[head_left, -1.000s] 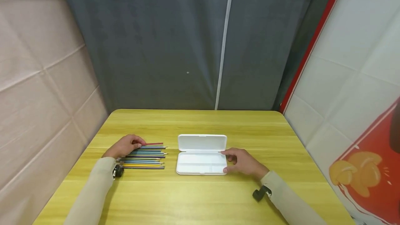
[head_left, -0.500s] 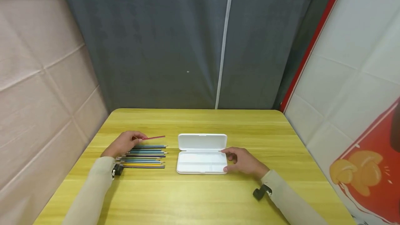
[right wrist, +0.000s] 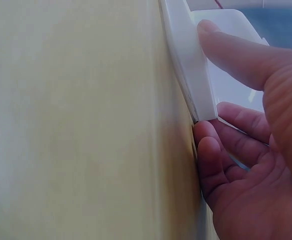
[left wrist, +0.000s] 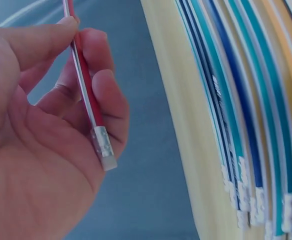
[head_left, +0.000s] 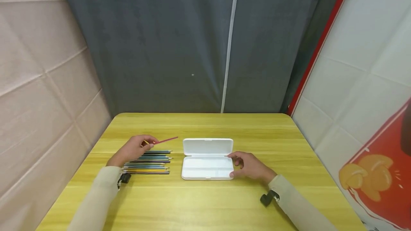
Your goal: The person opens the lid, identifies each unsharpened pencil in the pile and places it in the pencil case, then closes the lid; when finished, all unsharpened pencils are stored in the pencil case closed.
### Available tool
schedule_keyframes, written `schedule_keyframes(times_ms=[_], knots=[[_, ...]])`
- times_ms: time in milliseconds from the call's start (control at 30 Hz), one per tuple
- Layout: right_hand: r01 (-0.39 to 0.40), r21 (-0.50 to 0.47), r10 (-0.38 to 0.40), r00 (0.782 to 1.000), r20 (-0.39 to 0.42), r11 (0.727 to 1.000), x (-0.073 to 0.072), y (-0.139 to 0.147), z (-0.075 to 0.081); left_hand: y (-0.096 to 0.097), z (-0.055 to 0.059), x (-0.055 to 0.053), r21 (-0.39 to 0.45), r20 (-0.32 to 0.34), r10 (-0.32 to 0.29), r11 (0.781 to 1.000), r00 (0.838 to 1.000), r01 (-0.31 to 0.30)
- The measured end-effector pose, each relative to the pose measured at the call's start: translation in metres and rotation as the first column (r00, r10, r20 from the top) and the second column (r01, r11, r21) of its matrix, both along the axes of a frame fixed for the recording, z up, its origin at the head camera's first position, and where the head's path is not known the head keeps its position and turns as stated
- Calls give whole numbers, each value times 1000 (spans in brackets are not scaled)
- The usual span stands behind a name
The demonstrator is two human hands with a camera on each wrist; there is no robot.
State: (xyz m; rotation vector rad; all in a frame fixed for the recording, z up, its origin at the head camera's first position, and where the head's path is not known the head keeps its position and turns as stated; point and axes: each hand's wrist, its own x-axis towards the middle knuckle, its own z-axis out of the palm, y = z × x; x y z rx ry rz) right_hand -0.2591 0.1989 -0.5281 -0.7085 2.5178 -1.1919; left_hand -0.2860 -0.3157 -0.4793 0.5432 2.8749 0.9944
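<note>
My left hand (head_left: 133,149) pinches a red pencil (left wrist: 95,115) between thumb and fingers, its white eraser end toward the palm in the left wrist view. In the head view, the pencil's other end points right, tilted up, behind the row. Below that hand lie several pencils (head_left: 149,165), side by side, in blue, teal, yellow and dark colours, erasers to the left. A white pencil case (head_left: 196,163) stands in the middle with its lid (head_left: 208,147) raised. At the case's right end, my right hand (head_left: 252,167) grips it, thumb at the front corner and fingers toward the hinge.
Everything lies on a yellow wood-grain table (head_left: 199,206). A grey curtain (head_left: 167,45) hangs behind its far edge. Pale cloth (head_left: 41,99) covers the left side, and a white panel (head_left: 363,63) with a red print rises at the right.
The red pencil has been lifted from the far side of the row. My left hand has carried it up and then right, toward the case. The right hand and case stay in place.
</note>
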Motion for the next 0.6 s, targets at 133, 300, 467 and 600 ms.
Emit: schedule_keyframes(times_ms=[133,300,467,600], knots=[[4,-5,-4,1000,5,1000,-1,0,0,9,6,3,-6,-24,-35,999,999,35],[3,-12,-3,1000,1,1000,0,0,0,21,13,8,7,-36,-57,998,998,58],[4,-10,-4,1000,-1,1000,1,-1,1,34,18,11,10,-47,-85,996,995,85],[7,-13,-7,1000,7,1000,0,-1,2,45,21,13,37,-43,-124,991,991,126]])
